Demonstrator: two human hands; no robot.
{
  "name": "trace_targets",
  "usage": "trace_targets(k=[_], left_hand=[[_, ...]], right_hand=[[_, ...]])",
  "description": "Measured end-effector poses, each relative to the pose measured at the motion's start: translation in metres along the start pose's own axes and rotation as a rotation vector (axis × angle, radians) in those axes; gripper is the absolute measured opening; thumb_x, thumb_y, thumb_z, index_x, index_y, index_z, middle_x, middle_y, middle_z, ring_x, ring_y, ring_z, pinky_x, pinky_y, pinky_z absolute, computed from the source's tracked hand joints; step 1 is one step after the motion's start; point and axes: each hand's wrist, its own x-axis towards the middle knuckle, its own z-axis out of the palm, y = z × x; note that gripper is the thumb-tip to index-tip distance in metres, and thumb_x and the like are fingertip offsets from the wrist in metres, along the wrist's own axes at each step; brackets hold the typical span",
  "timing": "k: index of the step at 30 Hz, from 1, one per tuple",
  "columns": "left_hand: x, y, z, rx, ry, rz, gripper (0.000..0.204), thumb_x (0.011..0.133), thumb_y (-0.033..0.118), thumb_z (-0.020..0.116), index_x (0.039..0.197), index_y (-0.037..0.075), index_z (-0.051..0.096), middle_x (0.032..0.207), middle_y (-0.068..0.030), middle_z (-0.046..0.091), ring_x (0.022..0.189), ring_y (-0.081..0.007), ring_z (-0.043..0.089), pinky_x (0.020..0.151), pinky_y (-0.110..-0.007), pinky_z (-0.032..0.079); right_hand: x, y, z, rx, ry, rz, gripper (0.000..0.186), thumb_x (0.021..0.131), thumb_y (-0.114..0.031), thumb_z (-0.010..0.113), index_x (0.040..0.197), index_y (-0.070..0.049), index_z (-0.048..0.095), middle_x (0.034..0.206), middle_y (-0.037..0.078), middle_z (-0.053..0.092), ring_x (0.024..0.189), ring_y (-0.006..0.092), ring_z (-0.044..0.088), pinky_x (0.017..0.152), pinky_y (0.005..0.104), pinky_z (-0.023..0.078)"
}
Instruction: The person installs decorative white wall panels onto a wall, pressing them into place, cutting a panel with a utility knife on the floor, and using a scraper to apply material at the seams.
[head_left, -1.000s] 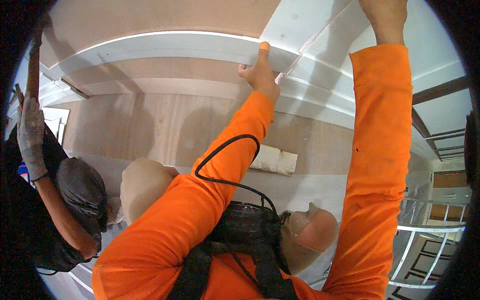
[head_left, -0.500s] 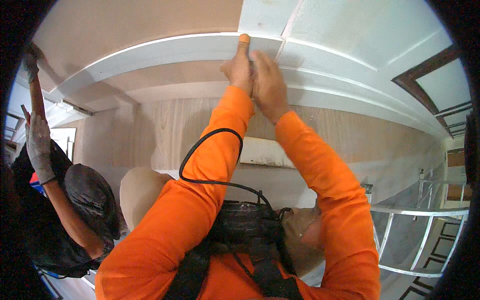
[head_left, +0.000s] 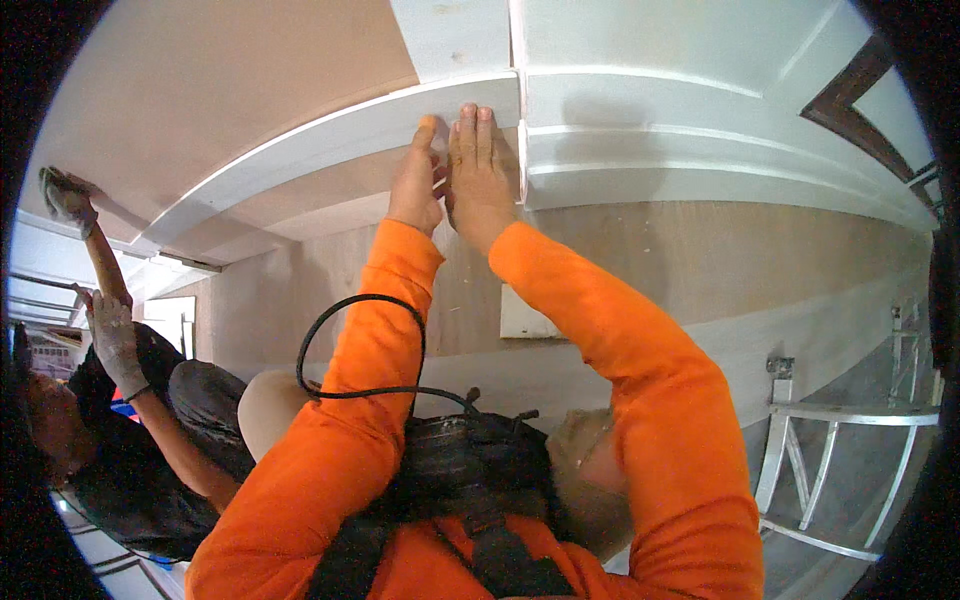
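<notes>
Left hand: the left hand [head_left: 415,180] is raised overhead on an orange sleeve, its fingers [head_left: 428,128] together and bent, the tips pressed to the lower face of the long white curved ceiling moulding [head_left: 330,135]. Whether anything is pinched between them cannot be told.
Right hand: the right hand [head_left: 478,165] lies just beside the left, touching it at the thumb side. Its fingers [head_left: 478,125] are straight and held together, flat against the same moulding, clamped on nothing.
Moulding position: the moulding runs from the far left of the ceiling to a vertical joint [head_left: 520,110] just right of both hands, where it meets a second white stepped cornice section [head_left: 700,130] running on to the right.
Ceiling surface: a bare tan plywood ceiling panel [head_left: 230,90] lies above the moulding; a white board strip [head_left: 450,35] crosses it above the joint.
Wall patch: a small pale rectangular plate [head_left: 525,318] sits on the wooden wall [head_left: 760,250] below the hands, unmarked as far as can be seen.
Harness: a black strap pack [head_left: 470,470] with a looped black cable [head_left: 340,340] sits on the orange chest.
Co-worker: at the left, another person in dark clothing reaches up with a grey-gloved hand [head_left: 62,195] to the ceiling; a second gloved hand [head_left: 112,335] is lower.
Scaffold: a silver metal frame [head_left: 840,450] stands at the lower right.
</notes>
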Motion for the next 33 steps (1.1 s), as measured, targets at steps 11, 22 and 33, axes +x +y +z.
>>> trace_targets(k=[11,22,33], left_hand=[[-0.001,0.053,-0.021,1.471,-0.072,1.722,0.066,0.073,0.014,0.072,0.135,0.014,0.049,0.135,-0.0092,0.048,0.124,-0.0323,0.045,0.104,-0.047,0.033],[0.035,0.055,-0.023,1.441,-0.086,1.839,0.085,0.071,0.031,0.077,0.146,0.023,0.038,0.137,-0.0016,0.045,0.128,-0.0251,0.039,0.110,-0.045,0.030],[0.046,0.042,-0.016,1.464,0.016,1.920,0.080,0.076,0.018,0.066,0.149,0.019,0.033,0.134,-0.0007,0.040,0.129,-0.0206,0.033,0.111,-0.036,0.029]], right_hand=[[0.003,0.002,0.023,-0.216,0.075,-0.018,0.064,0.093,-0.023,0.046,0.146,0.006,0.029,0.159,0.018,0.012,0.147,0.0379,0.009,0.119,0.0477,0.017],[-0.005,0.053,0.004,-0.138,0.028,-0.289,0.060,0.088,-0.015,0.052,0.144,-0.003,0.037,0.155,0.015,0.025,0.145,0.0326,0.022,0.119,0.0452,0.019],[0.015,0.029,-0.004,1.227,0.069,0.926,0.031,0.102,-0.027,0.046,0.119,-0.003,0.055,0.102,0.010,0.064,0.086,0.0223,0.064,0.073,0.0320,0.054]])
